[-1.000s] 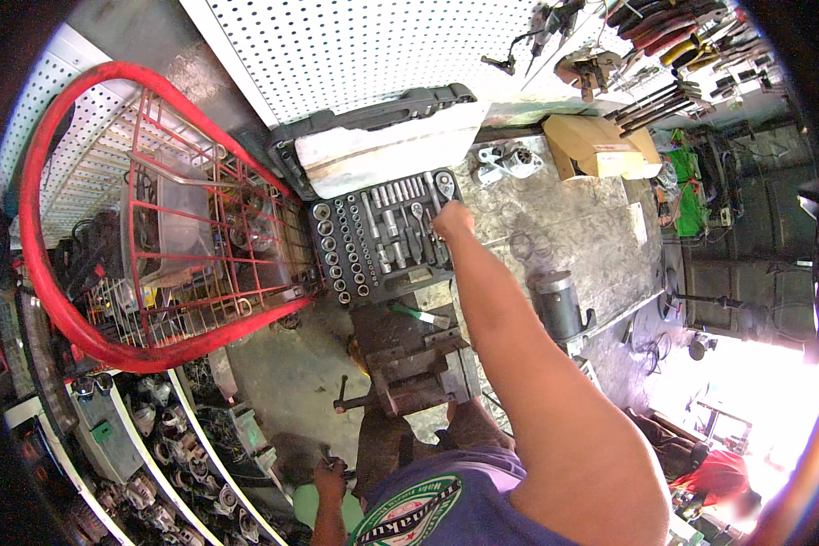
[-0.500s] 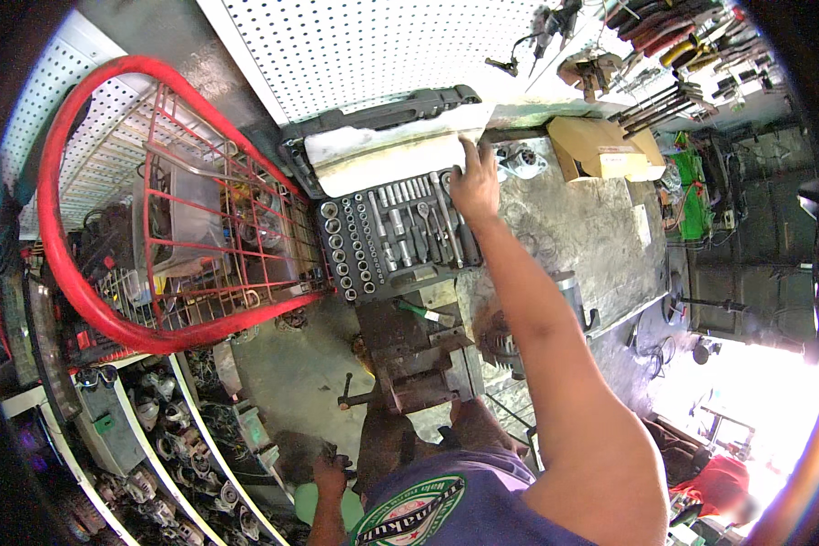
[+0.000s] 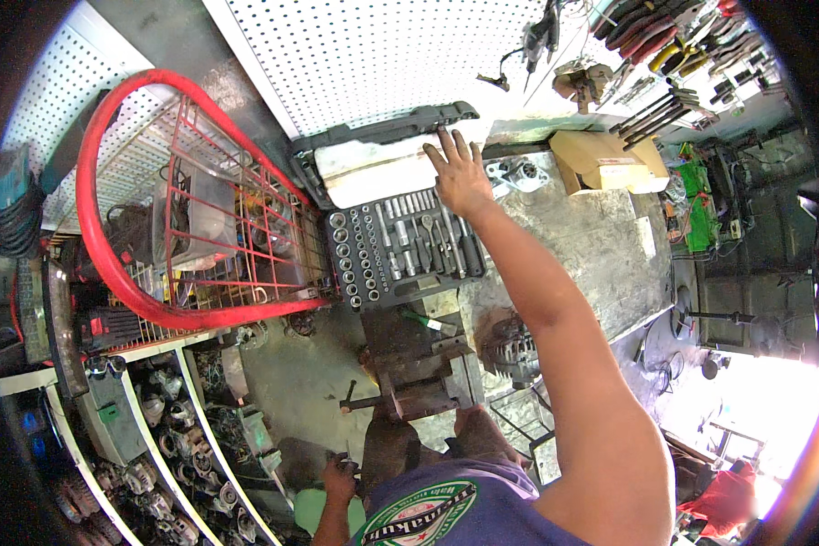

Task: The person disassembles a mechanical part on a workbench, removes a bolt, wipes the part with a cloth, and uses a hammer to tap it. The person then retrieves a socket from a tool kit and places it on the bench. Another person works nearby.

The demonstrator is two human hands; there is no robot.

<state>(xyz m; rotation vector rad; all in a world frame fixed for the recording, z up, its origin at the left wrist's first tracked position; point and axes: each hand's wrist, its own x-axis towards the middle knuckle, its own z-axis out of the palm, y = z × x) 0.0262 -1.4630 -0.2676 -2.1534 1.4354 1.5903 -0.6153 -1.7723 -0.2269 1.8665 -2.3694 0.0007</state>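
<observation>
My right hand (image 3: pixel 462 182) reaches over the bench with its fingers spread, on or just above the white lining (image 3: pixel 364 176) in the lid of a socket set case. Nothing shows in its grasp. Below the lid lies the case's dark tray (image 3: pixel 414 289), holding rows of sockets, a ratchet (image 3: pixel 427 222) and long bars. My left hand (image 3: pixel 339 480) hangs low beside my left leg, fingers curled. Something thin sticks up from it, too small to name.
A bench vise (image 3: pixel 428 382) stands in front of me, a green-handled tool (image 3: pixel 425 320) behind it. An alternator (image 3: pixel 511 350) sits right of the vise. Left is a red-rimmed wire basket (image 3: pixel 91 209). A cardboard box (image 3: pixel 601 164) and metal part (image 3: pixel 521 173) lie farther back.
My right hand has spread its fingers wider over the lid lining and shifted slightly left. The whole view has tilted a little. My left hand stays low.
</observation>
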